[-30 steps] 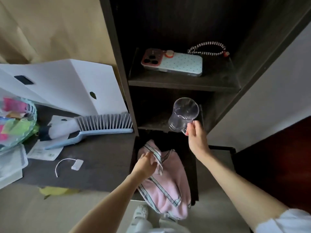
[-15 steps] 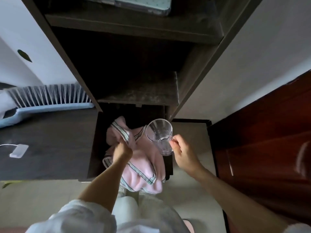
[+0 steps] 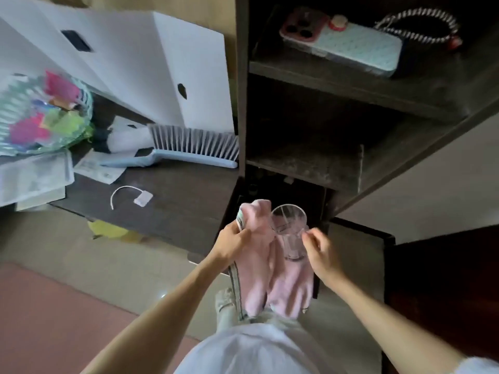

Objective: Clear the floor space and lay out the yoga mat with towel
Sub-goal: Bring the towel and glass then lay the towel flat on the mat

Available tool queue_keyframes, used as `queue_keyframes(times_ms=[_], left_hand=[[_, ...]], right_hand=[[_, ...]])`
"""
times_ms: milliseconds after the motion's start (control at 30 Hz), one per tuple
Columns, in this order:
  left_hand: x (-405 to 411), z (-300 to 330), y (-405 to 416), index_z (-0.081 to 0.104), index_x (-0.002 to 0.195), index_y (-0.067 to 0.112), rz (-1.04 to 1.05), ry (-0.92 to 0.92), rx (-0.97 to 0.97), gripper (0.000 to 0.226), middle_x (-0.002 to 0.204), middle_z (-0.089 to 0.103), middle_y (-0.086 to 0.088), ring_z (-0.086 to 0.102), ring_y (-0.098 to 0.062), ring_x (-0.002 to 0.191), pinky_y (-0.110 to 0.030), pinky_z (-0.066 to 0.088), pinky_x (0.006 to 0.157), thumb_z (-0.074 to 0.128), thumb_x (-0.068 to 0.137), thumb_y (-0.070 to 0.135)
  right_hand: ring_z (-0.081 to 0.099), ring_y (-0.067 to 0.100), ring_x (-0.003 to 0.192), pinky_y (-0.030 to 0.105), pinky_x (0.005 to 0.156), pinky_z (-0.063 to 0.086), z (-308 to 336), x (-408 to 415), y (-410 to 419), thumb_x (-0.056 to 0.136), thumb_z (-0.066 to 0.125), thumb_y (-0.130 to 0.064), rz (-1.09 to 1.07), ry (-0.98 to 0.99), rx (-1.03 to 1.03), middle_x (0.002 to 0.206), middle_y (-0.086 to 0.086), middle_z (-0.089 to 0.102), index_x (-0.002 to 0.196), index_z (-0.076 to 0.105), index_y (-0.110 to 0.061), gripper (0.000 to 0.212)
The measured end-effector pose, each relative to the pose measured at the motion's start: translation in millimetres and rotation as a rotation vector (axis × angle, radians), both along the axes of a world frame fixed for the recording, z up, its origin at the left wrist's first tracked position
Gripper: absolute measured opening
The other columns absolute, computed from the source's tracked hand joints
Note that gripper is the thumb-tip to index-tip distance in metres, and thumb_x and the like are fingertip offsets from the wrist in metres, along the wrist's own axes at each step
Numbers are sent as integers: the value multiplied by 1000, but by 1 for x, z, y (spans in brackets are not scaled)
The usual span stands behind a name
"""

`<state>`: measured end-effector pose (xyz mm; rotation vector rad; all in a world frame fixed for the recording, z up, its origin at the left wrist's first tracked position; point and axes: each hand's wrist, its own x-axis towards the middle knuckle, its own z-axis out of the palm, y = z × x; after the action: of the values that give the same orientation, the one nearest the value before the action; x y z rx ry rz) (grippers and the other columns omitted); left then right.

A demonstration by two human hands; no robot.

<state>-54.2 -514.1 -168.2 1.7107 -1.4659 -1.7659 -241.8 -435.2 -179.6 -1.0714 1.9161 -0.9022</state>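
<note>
Below the dark shelf unit's lowest shelf, the left hand grips the pink towel, hanging lengthwise downward. Just beside it, the right hand pinches a clear glass. No yoga mat shows.

A tall dark wood shelf unit stands against a pale wall. Left of the unit runs a low dark desk, with a tan wall above it. Below the desk lies a glossy beige tiled floor, turning to a reddish patch further left. Right of the unit is a dark red-brown panel. The light is dim and soft.
</note>
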Motion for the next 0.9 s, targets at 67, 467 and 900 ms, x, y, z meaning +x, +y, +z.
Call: queue_keyframes(times_ms=[67, 467, 900], left_hand=[[16, 7, 6, 61, 60, 27, 7, 9, 18, 13, 56, 56, 15, 51, -11, 61, -24, 41, 55, 48, 60, 27], [33, 8, 166, 69, 84, 8, 920, -271, -67, 11, 80, 67, -8, 58, -17, 76, -38, 50, 72, 64, 80, 17], [-17, 44, 415, 61, 74, 6, 1869, -660, -29, 26, 77, 65, -14, 57, -28, 72, -29, 37, 60, 69, 76, 30]], right_hand=[[37, 6, 50, 21, 50, 28, -3, 5, -4, 93, 48, -11, 84, -34, -8, 56, 4, 43, 66, 47, 3, 31], [35, 1, 41, 12, 42, 28, -7, 17, 1, 93, 43, -5, 748, -209, 7, 46, -7, 38, 51, 37, -17, 44], [33, 17, 56, 31, 56, 26, -1, 82, 129, 92, 43, -7, 1512, -166, 112, 54, 6, 37, 56, 39, -9, 37]])
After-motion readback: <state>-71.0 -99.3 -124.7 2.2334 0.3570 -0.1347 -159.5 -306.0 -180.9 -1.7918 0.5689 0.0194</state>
